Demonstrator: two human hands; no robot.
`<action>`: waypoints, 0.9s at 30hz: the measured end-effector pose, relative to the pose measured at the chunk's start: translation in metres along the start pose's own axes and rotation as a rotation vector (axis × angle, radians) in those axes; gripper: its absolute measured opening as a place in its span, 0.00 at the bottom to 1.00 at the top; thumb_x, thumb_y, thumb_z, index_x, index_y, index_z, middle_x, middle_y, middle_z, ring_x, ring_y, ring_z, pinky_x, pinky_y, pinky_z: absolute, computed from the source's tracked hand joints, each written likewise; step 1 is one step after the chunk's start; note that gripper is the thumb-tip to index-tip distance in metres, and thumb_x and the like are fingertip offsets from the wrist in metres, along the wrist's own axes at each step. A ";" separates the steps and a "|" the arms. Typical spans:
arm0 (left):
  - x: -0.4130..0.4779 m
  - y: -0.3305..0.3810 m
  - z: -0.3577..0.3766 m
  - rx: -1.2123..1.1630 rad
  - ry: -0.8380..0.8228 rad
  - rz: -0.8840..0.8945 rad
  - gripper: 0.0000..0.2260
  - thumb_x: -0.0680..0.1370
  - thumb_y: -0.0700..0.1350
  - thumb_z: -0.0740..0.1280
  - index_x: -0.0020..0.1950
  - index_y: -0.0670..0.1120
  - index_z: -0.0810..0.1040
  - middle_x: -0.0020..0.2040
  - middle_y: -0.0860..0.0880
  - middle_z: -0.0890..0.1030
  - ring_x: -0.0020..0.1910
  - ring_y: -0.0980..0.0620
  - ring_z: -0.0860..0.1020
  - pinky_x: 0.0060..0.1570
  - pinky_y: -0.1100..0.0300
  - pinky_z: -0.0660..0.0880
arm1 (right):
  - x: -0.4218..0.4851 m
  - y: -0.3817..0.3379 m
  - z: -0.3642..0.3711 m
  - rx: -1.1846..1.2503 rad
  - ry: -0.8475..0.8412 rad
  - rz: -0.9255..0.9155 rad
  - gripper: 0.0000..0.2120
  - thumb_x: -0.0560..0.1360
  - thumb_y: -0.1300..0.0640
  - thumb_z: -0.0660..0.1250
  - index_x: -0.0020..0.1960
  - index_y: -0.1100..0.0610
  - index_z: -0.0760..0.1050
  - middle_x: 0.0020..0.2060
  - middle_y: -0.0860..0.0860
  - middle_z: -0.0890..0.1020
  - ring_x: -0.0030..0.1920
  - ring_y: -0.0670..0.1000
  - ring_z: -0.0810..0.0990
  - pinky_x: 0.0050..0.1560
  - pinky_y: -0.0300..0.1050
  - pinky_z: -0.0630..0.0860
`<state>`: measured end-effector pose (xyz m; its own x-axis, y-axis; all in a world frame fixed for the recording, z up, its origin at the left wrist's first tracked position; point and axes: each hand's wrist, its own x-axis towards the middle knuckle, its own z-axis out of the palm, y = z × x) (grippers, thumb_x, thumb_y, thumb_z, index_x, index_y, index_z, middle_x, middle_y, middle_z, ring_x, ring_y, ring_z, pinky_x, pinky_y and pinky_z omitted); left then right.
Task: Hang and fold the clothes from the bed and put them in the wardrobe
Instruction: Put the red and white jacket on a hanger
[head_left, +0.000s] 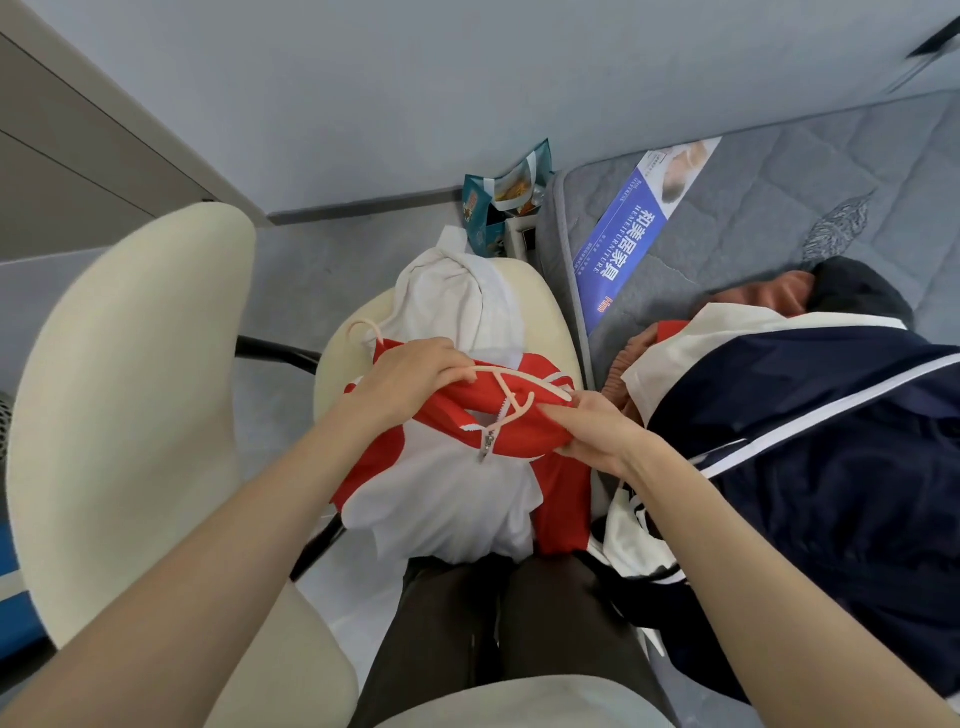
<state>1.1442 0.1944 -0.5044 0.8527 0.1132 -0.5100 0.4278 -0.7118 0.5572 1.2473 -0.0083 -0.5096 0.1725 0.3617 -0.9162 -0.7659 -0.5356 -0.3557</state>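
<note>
Though in L grip (410, 374), hanger (503, 383) part-hidden.

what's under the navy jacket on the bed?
An orange garment pokes out from under the navy jacket at its collar end, with a black garment beyond it. How far either runs underneath is covered. The grey mattress shows around it.

Left hand (410, 374) grips a pale hanger (511, 400); right hand (597, 431) pinches the collar of a red-and-white zip jacket (467, 467) over a cream chair (550, 322), navy jacket (831, 441) to the chair's right.
</note>
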 end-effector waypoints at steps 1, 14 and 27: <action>-0.002 -0.001 0.001 0.003 -0.006 0.003 0.14 0.82 0.51 0.58 0.51 0.50 0.82 0.45 0.51 0.78 0.45 0.53 0.76 0.49 0.54 0.73 | 0.000 0.001 -0.002 -0.127 0.041 -0.035 0.06 0.75 0.67 0.68 0.43 0.57 0.76 0.35 0.52 0.79 0.34 0.46 0.78 0.38 0.38 0.74; -0.006 0.015 0.008 0.286 0.022 0.146 0.12 0.83 0.49 0.57 0.61 0.53 0.77 0.42 0.52 0.71 0.41 0.53 0.73 0.36 0.60 0.66 | -0.008 0.000 -0.020 -0.393 0.433 -0.191 0.15 0.74 0.70 0.57 0.52 0.60 0.80 0.39 0.57 0.82 0.28 0.51 0.83 0.29 0.39 0.80; -0.020 0.000 0.043 0.091 0.087 0.000 0.19 0.79 0.54 0.64 0.70 0.53 0.72 0.66 0.52 0.73 0.66 0.50 0.67 0.65 0.52 0.66 | 0.007 0.019 0.015 -0.151 0.473 -0.212 0.04 0.74 0.64 0.65 0.40 0.58 0.76 0.40 0.58 0.82 0.35 0.51 0.79 0.45 0.49 0.82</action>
<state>1.1144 0.1623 -0.5221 0.8771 0.1704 -0.4491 0.4025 -0.7711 0.4934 1.2246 -0.0049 -0.5206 0.6003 0.1093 -0.7923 -0.5926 -0.6045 -0.5324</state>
